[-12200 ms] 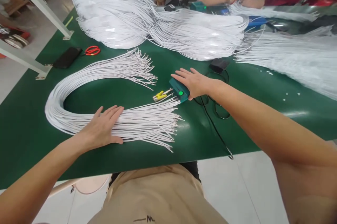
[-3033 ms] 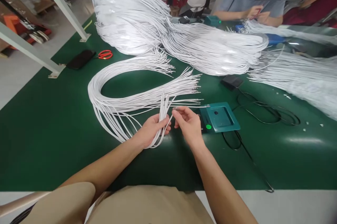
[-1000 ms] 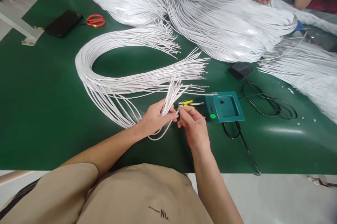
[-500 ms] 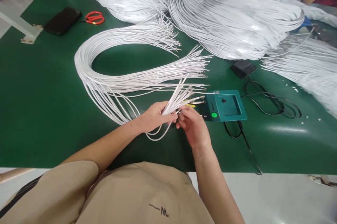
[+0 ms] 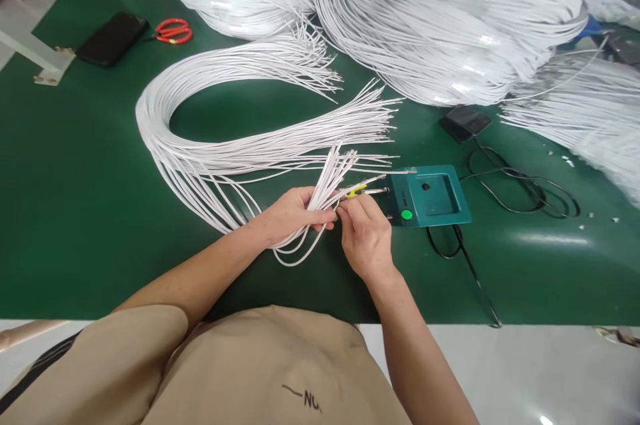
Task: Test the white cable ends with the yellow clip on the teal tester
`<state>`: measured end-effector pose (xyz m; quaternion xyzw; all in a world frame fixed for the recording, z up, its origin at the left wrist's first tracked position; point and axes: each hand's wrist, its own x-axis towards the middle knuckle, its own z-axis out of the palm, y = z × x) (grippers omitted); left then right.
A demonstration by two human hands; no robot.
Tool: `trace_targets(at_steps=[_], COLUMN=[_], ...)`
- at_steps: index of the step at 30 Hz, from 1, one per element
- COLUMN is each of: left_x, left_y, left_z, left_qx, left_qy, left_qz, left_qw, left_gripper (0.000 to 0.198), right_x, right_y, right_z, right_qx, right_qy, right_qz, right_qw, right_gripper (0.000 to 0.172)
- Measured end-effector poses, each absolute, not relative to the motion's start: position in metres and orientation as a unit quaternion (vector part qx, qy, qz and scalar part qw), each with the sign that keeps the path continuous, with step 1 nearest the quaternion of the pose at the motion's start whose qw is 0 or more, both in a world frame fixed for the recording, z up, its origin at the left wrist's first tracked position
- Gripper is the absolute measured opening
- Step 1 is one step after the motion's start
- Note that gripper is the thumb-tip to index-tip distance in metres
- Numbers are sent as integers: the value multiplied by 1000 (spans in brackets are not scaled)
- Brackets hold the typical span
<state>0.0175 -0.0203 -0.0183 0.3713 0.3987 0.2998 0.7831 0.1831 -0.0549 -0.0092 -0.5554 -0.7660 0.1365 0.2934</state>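
As two hands (image 5: 293, 215) (image 5: 367, 235) hold wires (image 5: 325, 186), one teal device (image 5: 439, 196) nearby

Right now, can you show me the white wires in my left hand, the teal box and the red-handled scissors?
White wires (image 5: 330, 178): head view, on the strands below their tips.
Teal box (image 5: 443, 194): head view, on the floor of its recess.
Red-handled scissors (image 5: 173, 31): head view, on the handles.

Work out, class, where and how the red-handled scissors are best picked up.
Probably by the scissors' red handles, coming from the picture's right: they look flat on the table, loops turned rightward, while their slim dark end points left toward the flat black object.
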Motion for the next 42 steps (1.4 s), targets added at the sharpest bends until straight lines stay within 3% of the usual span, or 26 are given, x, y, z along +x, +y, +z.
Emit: trace_targets(at_steps=[3, 5, 10, 20, 29, 34, 40, 42], left_x=[21, 23, 26, 33, 36, 37, 35, 34], left_y=[-19, -18, -15, -9, -8, -8, -7, -7], left_z=[-21, -22, -26, -23, -35, -35, -30, -28], left_qx=[412, 439, 449, 491, 524, 530, 519, 512], left_qy=[426, 442, 442, 527, 574, 571, 552, 551], left_qz=[300, 302, 329, 293, 258, 259, 264, 268], left_qw=[747, 722, 704, 629, 573, 571, 597, 602], left_gripper=[34, 33, 32, 20, 21, 23, 23, 24], right_x=[201, 215, 235, 236, 236, 239, 247, 248], right_y=[-45, -36, -17, -9, -10, -17, -27, -26], right_z=[-3, 2, 6, 0, -2, 1, 0, -4], right_qx=[-522, -531, -504, -507, -516, -531, -701, -710], right_qy=[-825, -828, -857, -848, -842, -830, -681, -676], right_qz=[36, -14, -16, -20, -21, -26, -139, -137], right_qw=[215, 181, 109, 155, 155, 166, 161, 143], right_gripper=[18, 23, 13, 17, 17, 8, 53, 59])
